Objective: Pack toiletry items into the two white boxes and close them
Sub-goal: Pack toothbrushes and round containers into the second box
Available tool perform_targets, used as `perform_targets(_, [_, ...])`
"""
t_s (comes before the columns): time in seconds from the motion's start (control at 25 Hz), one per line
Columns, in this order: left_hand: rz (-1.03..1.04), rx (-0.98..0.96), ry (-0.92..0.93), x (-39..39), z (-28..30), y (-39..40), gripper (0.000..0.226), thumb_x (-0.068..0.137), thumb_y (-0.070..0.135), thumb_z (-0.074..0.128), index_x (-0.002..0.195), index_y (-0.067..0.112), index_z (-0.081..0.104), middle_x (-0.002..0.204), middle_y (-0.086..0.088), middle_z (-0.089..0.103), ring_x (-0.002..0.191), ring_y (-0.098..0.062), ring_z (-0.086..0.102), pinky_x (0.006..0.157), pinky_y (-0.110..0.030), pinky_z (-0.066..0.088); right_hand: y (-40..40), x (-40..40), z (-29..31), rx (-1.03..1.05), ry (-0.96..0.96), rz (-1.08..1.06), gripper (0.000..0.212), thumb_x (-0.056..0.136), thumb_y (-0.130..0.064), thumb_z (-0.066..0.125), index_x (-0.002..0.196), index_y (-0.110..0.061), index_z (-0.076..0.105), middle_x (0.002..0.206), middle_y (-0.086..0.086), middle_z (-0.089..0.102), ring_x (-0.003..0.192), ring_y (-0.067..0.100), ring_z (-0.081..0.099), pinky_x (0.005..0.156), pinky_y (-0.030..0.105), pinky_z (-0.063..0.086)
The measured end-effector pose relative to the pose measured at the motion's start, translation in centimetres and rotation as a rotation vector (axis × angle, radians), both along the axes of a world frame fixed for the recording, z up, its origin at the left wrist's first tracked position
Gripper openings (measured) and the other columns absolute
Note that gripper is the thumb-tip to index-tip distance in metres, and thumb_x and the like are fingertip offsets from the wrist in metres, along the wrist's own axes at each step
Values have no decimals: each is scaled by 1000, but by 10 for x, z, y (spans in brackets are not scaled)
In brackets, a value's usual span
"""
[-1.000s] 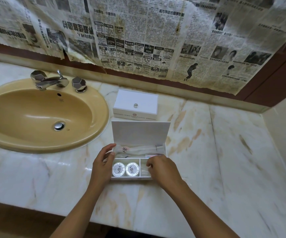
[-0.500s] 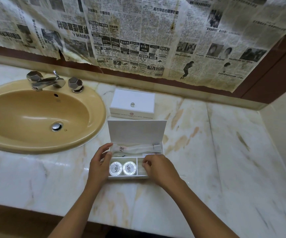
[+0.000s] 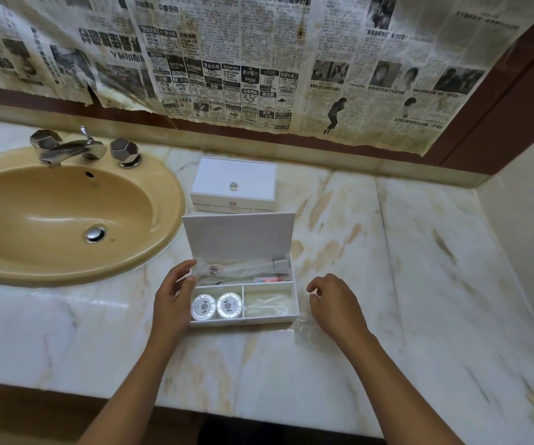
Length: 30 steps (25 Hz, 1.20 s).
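Observation:
An open white box (image 3: 296, 305) sits on the marble counter with its lid (image 3: 238, 239) standing upright. Its front left compartment holds two round wrapped soaps (image 3: 203, 307). A clear packet (image 3: 267, 305) fills the front right compartment, while a bagged toothbrush (image 3: 243, 268) and a small toothpaste tube (image 3: 269, 279) lie in the back one. My left hand (image 3: 171, 303) grips the box's left wall, thumb on the rim. My right hand (image 3: 333, 308) hovers just right of the box, fingers loosely curled and holding nothing I can see. Behind stands a closed white box (image 3: 233, 187).
A clear plastic wrapper (image 3: 307, 332) lies on the counter under my right wrist. The tan sink (image 3: 66, 216) with its chrome tap (image 3: 70, 149) is to the left. Newspaper covers the wall behind. A side wall (image 3: 525, 220) bounds the counter on the right.
My right hand has lifted off the box's front right compartment and moved to the right of the box. The left hand stays on the box's left side.

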<state>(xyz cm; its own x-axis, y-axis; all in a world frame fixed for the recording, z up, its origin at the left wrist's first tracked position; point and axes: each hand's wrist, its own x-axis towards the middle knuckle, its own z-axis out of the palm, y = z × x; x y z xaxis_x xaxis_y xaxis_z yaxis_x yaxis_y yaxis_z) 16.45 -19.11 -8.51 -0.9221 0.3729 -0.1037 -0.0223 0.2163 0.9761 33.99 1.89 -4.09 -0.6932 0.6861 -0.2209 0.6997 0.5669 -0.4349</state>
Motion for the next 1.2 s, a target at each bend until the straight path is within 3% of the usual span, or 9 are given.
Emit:
perform_targets(0.12, [5, -3, 2, 0, 0, -1, 29, 99, 7, 51, 115, 27, 63, 118, 4, 63, 97, 14, 58, 80, -3, 43, -1, 8, -11, -45, -197, 116, 34, 87, -10, 56, 118, -20, 61, 118, 0, 55, 111, 19, 51, 86, 26, 42])
perform_targets(0.24, [8, -5, 7, 0, 0, 0, 29, 98, 5, 51, 115, 26, 63, 116, 5, 64, 96, 15, 57, 80, -2, 42, -4, 11, -16, -48, -244, 152, 34, 85, -6, 56, 115, -20, 61, 115, -1, 54, 109, 19, 49, 81, 25, 40])
perform_targets(0.4, [13, -2, 4, 1, 2, 1, 30, 98, 4, 51, 114, 27, 62, 116, 7, 63, 97, 17, 56, 80, 0, 40, -3, 8, -17, -63, -214, 97, 26, 84, -1, 50, 98, -18, 64, 104, -2, 57, 104, 19, 51, 78, 28, 43])
perform_targets(0.6, [8, -5, -8, 0, 0, -1, 30, 98, 5, 51, 115, 27, 63, 118, 4, 63, 99, 15, 57, 81, -2, 41, 0, 7, -13, -74, -193, 53, 25, 81, -2, 46, 73, -23, 57, 87, -2, 64, 84, 17, 56, 63, 25, 41])
perform_targets(0.8, [1, 7, -18, -1, 0, -1, 33, 98, 7, 51, 110, 36, 63, 118, 7, 63, 100, 12, 58, 81, -4, 42, 5, 3, 6, -35, -127, 14, 19, 85, -6, 49, 80, -19, 62, 83, -1, 65, 76, 18, 57, 61, 27, 43])
perform_targets(0.96, [-4, 3, -30, -1, 1, -2, 33, 98, 7, 51, 111, 36, 63, 119, 7, 63, 99, 12, 58, 80, -5, 42, 5, -13, 33, 11, 40, -24, 15, 91, -10, 55, 81, -19, 61, 80, -1, 66, 70, 19, 60, 65, 31, 50])
perform_targets(1.08, [0, -2, -28, 0, 4, -2, 30, 98, 6, 51, 115, 28, 63, 118, 4, 63, 95, 16, 57, 79, -1, 40, -7, -30, 53, 4, 151, 33, 10, 92, -15, 58, 85, -18, 63, 80, -3, 66, 71, 17, 60, 66, 30, 51])
perform_targets(1.2, [-9, -2, -35, 0, 6, -1, 31, 98, 6, 51, 113, 31, 62, 117, 4, 62, 94, 17, 56, 78, 0, 39, -25, -44, 54, -26, 116, 146, 10, 90, -15, 58, 84, -20, 65, 81, -1, 67, 73, 18, 61, 67, 29, 50])
